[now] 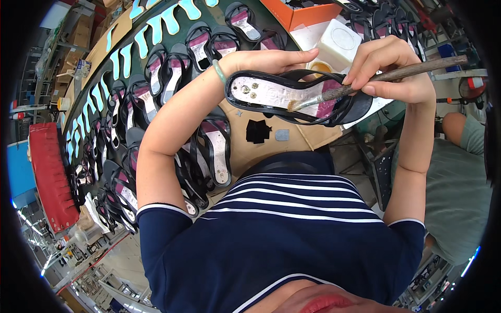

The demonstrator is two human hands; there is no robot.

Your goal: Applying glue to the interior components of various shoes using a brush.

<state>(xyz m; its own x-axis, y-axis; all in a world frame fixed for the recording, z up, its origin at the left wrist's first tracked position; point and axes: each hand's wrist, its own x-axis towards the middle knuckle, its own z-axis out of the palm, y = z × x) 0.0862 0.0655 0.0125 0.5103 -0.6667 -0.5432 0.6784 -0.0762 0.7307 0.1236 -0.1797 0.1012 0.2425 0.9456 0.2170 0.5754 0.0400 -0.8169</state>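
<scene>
Long dark conveyor belt (237, 36) loaded with rows of black strappy sandals (156, 99) and pale blue insoles (156, 28). Black sandal sole with a white and magenta insole board (292, 96) held raised over the cardboard-covered bench (292, 138), gripped by left hand (263, 60). Right hand (391, 70) clamped on brown wooden-handled brush (376, 81), bristles touching the board.

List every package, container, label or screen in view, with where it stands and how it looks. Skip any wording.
Orange box: top centre on the bench, open, rectangular, orange walls.
White tub: just right of the orange box, behind the right hand, squarish, white, round mark on its lid.
Cardboard boxes: upper left on shelving, brown, small and blurred.
Screens: none visible.
</scene>
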